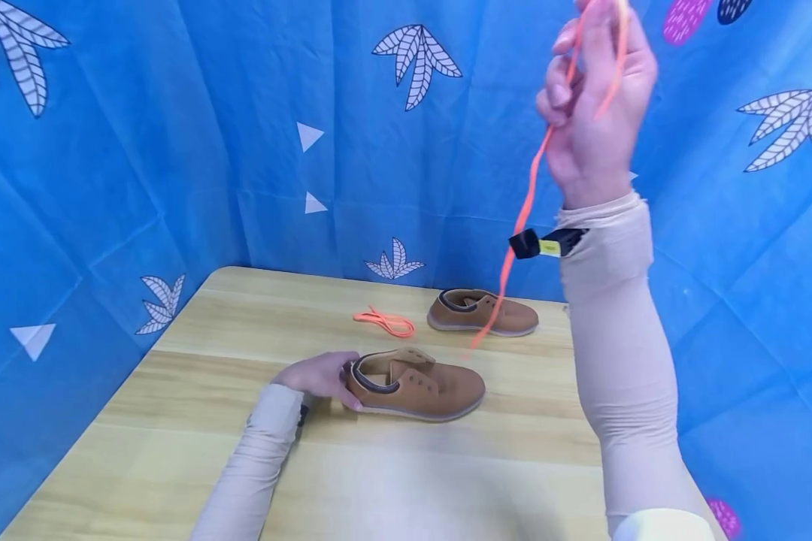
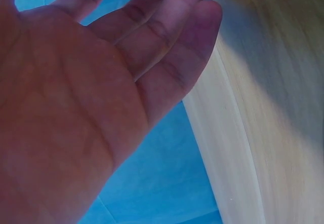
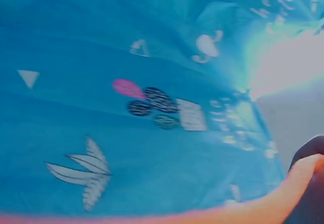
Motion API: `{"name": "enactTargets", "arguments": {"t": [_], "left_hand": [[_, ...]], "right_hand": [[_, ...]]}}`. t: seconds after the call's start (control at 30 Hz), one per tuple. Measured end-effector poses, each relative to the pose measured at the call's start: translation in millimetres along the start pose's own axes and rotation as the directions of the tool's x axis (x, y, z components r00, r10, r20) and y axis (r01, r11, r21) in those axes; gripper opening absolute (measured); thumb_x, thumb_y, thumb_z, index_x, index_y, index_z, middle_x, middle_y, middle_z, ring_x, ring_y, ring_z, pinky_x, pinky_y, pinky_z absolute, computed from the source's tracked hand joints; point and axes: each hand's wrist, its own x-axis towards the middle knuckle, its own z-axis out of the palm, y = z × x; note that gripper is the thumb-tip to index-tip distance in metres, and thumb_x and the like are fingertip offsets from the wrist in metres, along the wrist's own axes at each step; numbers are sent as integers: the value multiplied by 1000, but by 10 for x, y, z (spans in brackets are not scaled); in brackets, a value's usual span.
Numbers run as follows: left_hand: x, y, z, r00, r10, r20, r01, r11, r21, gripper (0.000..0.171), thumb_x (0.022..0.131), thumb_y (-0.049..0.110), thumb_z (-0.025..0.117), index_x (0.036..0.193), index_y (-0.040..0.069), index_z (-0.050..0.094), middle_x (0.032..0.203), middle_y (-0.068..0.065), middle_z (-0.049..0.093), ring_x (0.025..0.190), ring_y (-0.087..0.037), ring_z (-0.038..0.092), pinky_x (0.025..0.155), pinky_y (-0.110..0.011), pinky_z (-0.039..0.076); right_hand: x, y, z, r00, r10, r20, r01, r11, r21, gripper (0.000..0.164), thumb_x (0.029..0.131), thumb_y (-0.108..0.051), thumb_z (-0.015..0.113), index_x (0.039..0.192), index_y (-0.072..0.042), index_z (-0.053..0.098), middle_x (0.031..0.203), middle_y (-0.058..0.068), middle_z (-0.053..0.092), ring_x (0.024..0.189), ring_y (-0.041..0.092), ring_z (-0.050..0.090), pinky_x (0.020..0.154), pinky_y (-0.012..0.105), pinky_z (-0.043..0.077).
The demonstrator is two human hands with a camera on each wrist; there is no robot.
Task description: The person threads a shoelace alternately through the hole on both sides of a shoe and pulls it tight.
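Note:
A brown shoe [image 1: 456, 387] sits on the table with its toe to the right, and no lace shows in its eyelets. At its heel, my left hand [image 1: 319, 374] holds it between thumb and fingers. The left wrist view shows this palm [image 2: 61, 102] and several fingers, with the shoe mostly out of frame. High at the upper right, my right hand [image 1: 602, 98] grips an orange shoelace [image 1: 526, 203]. One end of the lace trails down past the wrist toward the shoes; a shorter end hangs over the palm.
A second brown shoe [image 1: 514, 317] stands farther back on the wooden table [image 1: 243, 315]. Left of it lies a looped orange shoelace [image 1: 394, 326]. A blue patterned curtain [image 1: 264, 98] rises behind the table and along both sides.

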Motion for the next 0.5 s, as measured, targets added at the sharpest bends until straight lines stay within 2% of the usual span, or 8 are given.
{"name": "enactTargets", "arguments": {"t": [0.07, 0.17, 0.23, 0.27, 0.33, 0.4, 0.47, 0.5], "left_hand": [[5, 21, -4, 1000, -11, -7, 11, 1000, 15, 87, 67, 32, 97, 140, 6, 56, 138, -12, 64, 133, -35, 56, 117, -58, 40], [8, 47, -14, 1000, -16, -7, 16, 999, 39, 91, 67, 34, 96, 142, 5, 54, 136, -12, 64, 129, -34, 58, 115, -56, 44], [9, 56, -25, 1000, -10, -3, 10, 999, 52, 91, 68, 34, 96, 143, 4, 53, 135, -11, 65, 126, -31, 60, 113, -55, 45], [3, 65, -33, 1000, -7, 6, 6, 999, 50, 91, 69, 33, 95, 143, 4, 53, 134, -12, 65, 125, -31, 60, 112, -55, 46], [-24, 84, -61, 1000, 0, 30, -2, 998, 56, 90, 70, 31, 94, 144, 3, 52, 135, -13, 64, 125, -32, 60, 112, -55, 46], [-78, 112, -103, 999, -13, 43, 9, 997, 82, 91, 71, 29, 93, 147, 4, 50, 138, -15, 62, 126, -33, 59, 111, -56, 46], [-145, 146, -161, 999, -6, 50, 1, 994, 111, 86, 76, 22, 89, 149, 3, 48, 140, -19, 60, 126, -36, 59, 109, -57, 48], [-180, 163, -190, 999, 7, 37, -11, 991, 132, 82, 80, 18, 85, 150, 2, 46, 141, -21, 59, 127, -38, 59, 108, -58, 48]], "right_hand": [[-60, -95, -28, 997, -17, 74, 21, 998, -61, 32, 111, -3, 36, 97, 3, 64, 69, 10, 52, 42, 16, 26, 40, 21, 17], [-224, -110, -152, 982, 65, 177, -26, 976, -217, 25, 107, -3, 46, 96, 5, 67, 65, 8, 51, 43, 17, 23, 40, 24, 16], [-392, -34, -278, 959, 179, 218, -83, 918, -388, 20, 104, -8, 57, 97, 3, 72, 62, 6, 54, 42, 17, 32, 38, 23, 25], [-494, 31, -355, 931, 259, 255, -120, 882, -456, 19, 103, -10, 60, 97, 3, 73, 61, 7, 57, 41, 18, 39, 41, 23, 32], [-737, 184, -508, 857, 428, 286, -173, 763, -623, 17, 101, -15, 65, 99, -3, 77, 58, 2, 54, 44, 15, 43, 43, 23, 35], [-1003, 379, -673, 740, 588, 326, -179, 640, -747, 17, 101, -18, 66, 103, -8, 79, 55, 0, 50, 45, 14, 44, 45, 24, 37], [-1265, 591, -807, 613, 696, 374, -155, 570, -807, 16, 102, -16, 64, 104, -8, 78, 57, -3, 50, 47, 11, 39, 48, 23, 33], [-1389, 691, -861, 567, 735, 372, -137, 529, -837, 15, 101, -14, 65, 104, -10, 79, 60, -6, 52, 49, 9, 34, 47, 22, 29]]}}
